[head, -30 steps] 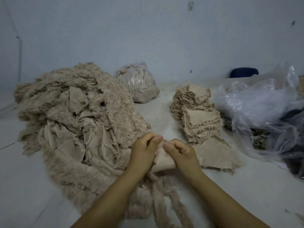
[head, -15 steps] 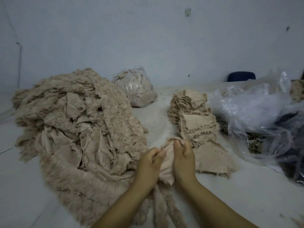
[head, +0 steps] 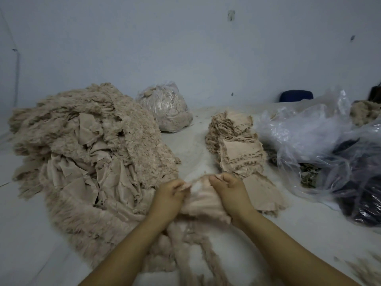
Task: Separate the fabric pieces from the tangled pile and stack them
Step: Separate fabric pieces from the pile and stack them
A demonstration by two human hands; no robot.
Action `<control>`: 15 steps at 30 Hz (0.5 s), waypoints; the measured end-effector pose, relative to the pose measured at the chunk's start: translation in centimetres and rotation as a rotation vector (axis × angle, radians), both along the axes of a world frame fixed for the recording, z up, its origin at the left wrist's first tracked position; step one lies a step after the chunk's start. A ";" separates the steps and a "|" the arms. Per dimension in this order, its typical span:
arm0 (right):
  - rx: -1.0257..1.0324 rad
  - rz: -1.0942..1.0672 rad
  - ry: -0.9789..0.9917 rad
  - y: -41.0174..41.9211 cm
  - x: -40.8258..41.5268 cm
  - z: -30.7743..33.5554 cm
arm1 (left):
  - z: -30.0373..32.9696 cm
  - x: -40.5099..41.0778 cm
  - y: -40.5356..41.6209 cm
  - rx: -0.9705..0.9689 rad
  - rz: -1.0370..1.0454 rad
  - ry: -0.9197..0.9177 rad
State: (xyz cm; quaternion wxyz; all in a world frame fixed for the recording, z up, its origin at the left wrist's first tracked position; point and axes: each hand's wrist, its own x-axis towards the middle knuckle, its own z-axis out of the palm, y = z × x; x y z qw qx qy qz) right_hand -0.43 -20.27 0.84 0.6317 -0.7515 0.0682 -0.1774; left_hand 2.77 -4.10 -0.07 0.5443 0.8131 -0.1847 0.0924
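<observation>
A big tangled pile (head: 86, 153) of beige fleecy fabric fills the left of the floor. My left hand (head: 168, 198) and my right hand (head: 228, 191) each pinch the top edge of one beige fabric piece (head: 203, 201), stretched between them at the pile's near right edge; the piece is blurred. A stack of sorted beige pieces (head: 235, 141) stands just beyond my right hand, with a flat piece (head: 261, 193) lying at its near end.
A tied clear bag of beige scraps (head: 165, 108) sits at the back by the wall. Crumpled clear plastic bags (head: 321, 145) with dark contents crowd the right. A dark blue object (head: 296, 96) stands at the back right. Fuzzy strips (head: 185, 250) trail toward me.
My hands have moved apart, spreading the fabric piece between them. Before, they were close together bunching it.
</observation>
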 end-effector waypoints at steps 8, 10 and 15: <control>0.076 0.202 0.075 -1.0 -1.2 1.0 | 1.2 -1.2 -1.0 0.013 -0.191 0.267; 0.099 0.239 0.091 -0.5 -1.2 1.1 | 1.3 -1.4 -2.7 -0.095 -0.184 0.224; 0.177 0.268 0.215 -2.7 -2.0 1.7 | 0.9 0.1 0.0 -0.385 0.142 0.244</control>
